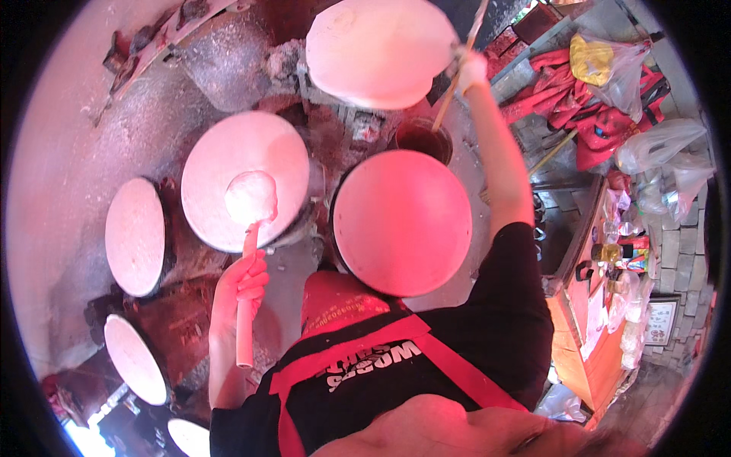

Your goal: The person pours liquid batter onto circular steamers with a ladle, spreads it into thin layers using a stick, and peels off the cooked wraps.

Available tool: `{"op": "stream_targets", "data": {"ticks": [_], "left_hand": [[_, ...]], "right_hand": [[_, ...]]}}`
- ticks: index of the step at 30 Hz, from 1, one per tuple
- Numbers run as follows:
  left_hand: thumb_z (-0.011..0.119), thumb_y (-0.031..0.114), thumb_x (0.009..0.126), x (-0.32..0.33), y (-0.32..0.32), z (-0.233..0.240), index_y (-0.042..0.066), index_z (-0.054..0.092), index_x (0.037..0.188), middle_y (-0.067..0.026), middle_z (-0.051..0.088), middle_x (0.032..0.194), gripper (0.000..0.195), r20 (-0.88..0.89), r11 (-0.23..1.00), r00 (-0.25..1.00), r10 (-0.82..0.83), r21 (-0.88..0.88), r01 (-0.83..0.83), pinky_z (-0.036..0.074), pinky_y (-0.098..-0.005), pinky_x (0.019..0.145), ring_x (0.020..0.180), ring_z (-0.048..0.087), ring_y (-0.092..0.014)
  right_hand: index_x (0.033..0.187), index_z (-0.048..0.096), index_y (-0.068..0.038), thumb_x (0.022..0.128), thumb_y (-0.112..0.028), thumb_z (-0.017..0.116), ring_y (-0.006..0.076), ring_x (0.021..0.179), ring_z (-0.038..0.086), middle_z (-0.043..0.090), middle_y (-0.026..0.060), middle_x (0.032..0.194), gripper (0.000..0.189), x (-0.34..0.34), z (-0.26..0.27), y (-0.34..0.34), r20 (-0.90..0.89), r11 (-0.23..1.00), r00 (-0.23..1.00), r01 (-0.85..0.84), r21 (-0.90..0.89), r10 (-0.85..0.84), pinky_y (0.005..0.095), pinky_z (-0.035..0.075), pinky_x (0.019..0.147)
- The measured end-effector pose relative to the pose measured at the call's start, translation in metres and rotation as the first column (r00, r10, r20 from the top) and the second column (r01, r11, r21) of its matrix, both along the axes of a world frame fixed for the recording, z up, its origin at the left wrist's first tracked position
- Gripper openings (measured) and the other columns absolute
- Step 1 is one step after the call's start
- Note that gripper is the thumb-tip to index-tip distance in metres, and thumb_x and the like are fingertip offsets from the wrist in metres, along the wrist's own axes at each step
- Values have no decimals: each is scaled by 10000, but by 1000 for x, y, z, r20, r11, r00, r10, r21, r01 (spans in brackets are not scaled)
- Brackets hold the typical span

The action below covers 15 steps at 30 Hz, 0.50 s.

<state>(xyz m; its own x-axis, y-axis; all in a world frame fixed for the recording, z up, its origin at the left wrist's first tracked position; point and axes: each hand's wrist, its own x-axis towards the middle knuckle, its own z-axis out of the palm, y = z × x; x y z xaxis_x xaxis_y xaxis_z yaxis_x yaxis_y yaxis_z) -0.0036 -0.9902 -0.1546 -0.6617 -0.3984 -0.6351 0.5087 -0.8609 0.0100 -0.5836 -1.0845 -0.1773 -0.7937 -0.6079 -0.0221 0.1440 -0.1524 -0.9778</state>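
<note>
My left hand (245,280) is closed around the wooden handle (244,337) of a ladle. Its rounded head (251,197), bright white and overexposed, appears against a round pale disc (200,171). My right hand (473,71) is stretched far forward, blurred, at the right edge of a thin pale sheet (377,51) with an uneven rim. A long thin stick (448,103) runs past its fingers down into a dark bucket (402,137). Whether those fingers grip sheet or stick cannot be made out. Directly before me stands another round disc (402,223) with a dark rim.
More round discs (135,237) (137,360) curve along my left. To my right stands a counter (588,354) bearing bottles and bags. Red cloth (599,131) and plastic bags (662,145) lie at the far right. Brickwork (285,63) borders the pale sheet.
</note>
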Motion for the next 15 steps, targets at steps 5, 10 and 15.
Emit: {"op": "stream_targets", "data": {"ticks": [5, 10, 15], "left_hand": [[488, 77, 930, -24, -81, -2, -24, 431, 1109, -3, 380, 722, 214, 219, 974, 971, -100, -178, 140, 254, -144, 365, 502, 331, -40], [493, 94, 930, -28, -114, 1, -13, 431, 1101, 3, 379, 726, 210, 299, 958, 944, -139, -200, 204, 256, -143, 363, 503, 328, -30], [507, 95, 930, -38, -104, 6, -44, 444, 1093, -5, 405, 717, 224, 297, 954, 941, -163, -196, 227, 266, -135, 334, 474, 330, -34]], "right_hand": [[667, 570, -53, 771, -130, 600, 133, 358, 404, 465, 11, 525, 133, 0, -166, -37, 124, 944, 948, 266, 192, -293, 289, 290, 339], [818, 610, -24, 809, -174, 605, 194, 411, 496, 538, 71, 591, 151, -24, -299, -55, -253, 648, 808, 581, 492, -532, 323, 372, 358], [928, 636, -8, 802, -194, 603, 201, 507, 563, 601, 77, 676, 228, 3, -219, -46, -423, 514, 733, 678, 526, -533, 327, 442, 442]]}}
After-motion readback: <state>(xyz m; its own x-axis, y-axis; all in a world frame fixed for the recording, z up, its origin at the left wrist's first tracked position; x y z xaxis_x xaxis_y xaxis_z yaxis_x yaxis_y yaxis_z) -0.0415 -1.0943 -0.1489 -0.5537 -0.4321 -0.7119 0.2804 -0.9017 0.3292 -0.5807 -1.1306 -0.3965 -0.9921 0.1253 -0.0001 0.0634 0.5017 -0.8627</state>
